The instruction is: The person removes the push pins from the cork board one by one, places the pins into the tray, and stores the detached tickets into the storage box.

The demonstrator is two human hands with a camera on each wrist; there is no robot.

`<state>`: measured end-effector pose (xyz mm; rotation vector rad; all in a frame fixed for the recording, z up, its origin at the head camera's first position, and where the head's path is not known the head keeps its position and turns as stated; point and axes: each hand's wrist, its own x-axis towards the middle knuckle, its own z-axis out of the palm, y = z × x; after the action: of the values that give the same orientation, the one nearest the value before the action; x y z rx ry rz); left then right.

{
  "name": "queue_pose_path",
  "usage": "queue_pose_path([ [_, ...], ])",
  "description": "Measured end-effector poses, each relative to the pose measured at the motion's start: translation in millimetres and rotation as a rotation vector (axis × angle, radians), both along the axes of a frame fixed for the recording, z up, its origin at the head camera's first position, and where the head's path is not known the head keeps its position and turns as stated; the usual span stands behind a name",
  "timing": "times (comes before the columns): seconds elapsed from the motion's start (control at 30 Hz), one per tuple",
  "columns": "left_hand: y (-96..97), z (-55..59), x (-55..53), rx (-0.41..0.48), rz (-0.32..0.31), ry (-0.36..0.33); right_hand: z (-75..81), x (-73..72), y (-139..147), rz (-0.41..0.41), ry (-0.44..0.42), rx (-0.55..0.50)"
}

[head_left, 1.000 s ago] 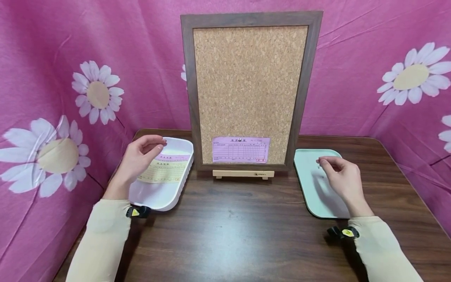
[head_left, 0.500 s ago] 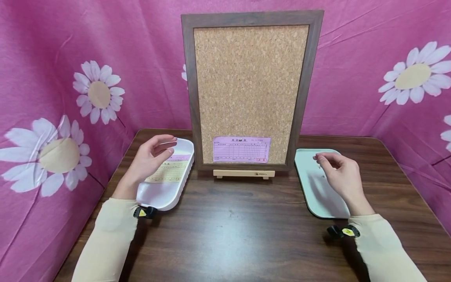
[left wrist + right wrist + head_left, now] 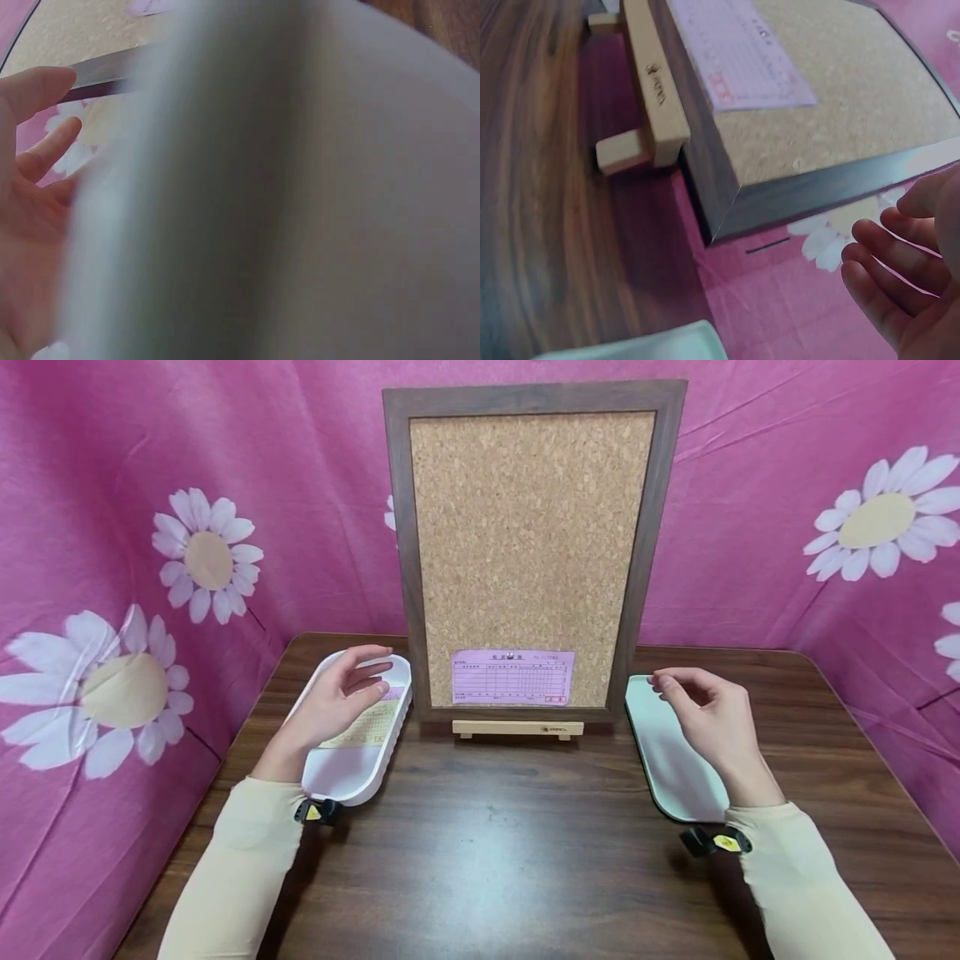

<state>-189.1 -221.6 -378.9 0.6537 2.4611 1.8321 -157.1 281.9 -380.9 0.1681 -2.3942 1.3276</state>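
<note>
In the head view my left hand is held over the white tray, thumb and fingers apart with nothing between them. A yellow printed slip and a purple one lie in that tray, partly hidden by the hand. My right hand hovers above the pale green tray, thumb and index fingertips close together; I cannot tell whether something small is between them. Its other fingers curl loosely in the right wrist view. A silver pin fixes a purple slip low on the corkboard.
A light wooden stand bears the dark-framed board at the table's back. The brown wooden table stretches in front of it. Pink cloth with daisies surrounds the table. A blurred pale surface blocks most of the left wrist view.
My left hand has moved right across the white tray, its thumb and fingers spreading apart. My right hand has shifted left and slightly up over the green tray, fingertips still close together.
</note>
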Motion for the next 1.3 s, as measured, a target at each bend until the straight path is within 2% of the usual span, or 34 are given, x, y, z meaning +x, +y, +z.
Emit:
queue_pose_path([
  [0.27, 8.4, 2.0, 0.0, -0.019, -0.038, -0.059, 8.4, -3.3, -18.6, 0.069, 0.016, -0.077],
  [0.5, 17.1, 5.9, -0.7, -0.017, -0.058, -0.043, 15.2, -7.9, -34.0, 0.088, 0.02, -0.07],
  [0.77, 24.9, 8.4, -2.2, -0.021, -0.074, -0.062, 20.5, -12.6, -46.2, 0.119, 0.031, -0.091],
  [1.07, 35.5, 9.0, -2.4, -0.026, -0.027, -0.071, 23.4, -17.0, -57.8, 0.134, 0.017, -0.072],
  [1.3, 48.0, 5.5, -5.0, -0.027, 0.004, -0.043, 24.1, -16.7, -64.4, 0.115, 0.021, -0.03],
])
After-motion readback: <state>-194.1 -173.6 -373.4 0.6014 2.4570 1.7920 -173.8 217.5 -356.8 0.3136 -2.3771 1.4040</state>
